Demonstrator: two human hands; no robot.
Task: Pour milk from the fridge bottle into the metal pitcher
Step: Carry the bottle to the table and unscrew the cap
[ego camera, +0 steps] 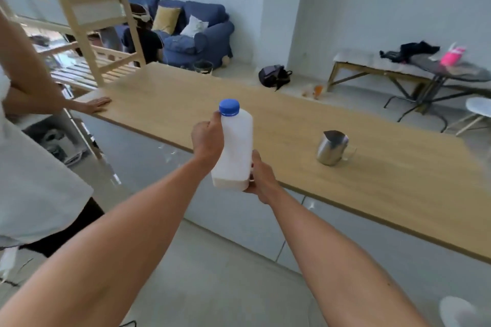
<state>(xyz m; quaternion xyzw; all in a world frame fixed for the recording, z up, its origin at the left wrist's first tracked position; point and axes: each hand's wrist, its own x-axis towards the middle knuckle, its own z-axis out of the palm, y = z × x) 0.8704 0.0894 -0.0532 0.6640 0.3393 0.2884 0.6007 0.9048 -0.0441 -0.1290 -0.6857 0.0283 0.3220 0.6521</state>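
Note:
I hold a white plastic milk bottle (235, 148) with a blue screw cap (229, 107) upright in front of me, over the near edge of the long wooden counter (385, 175). My left hand (207, 138) grips its upper part just below the cap. My right hand (259, 176) holds it at the bottom corner. The cap is on. The metal pitcher (332, 147) stands upright on the counter to the right of the bottle, with its handle toward the right and its inside dark.
Another person stands close at the left, one hand (95, 105) flat on the counter's far left corner. Behind are a wooden rack (106, 42), a blue sofa (196, 37), a backpack (273, 75) on the floor, a bench (377, 64) and a dark table (451, 71).

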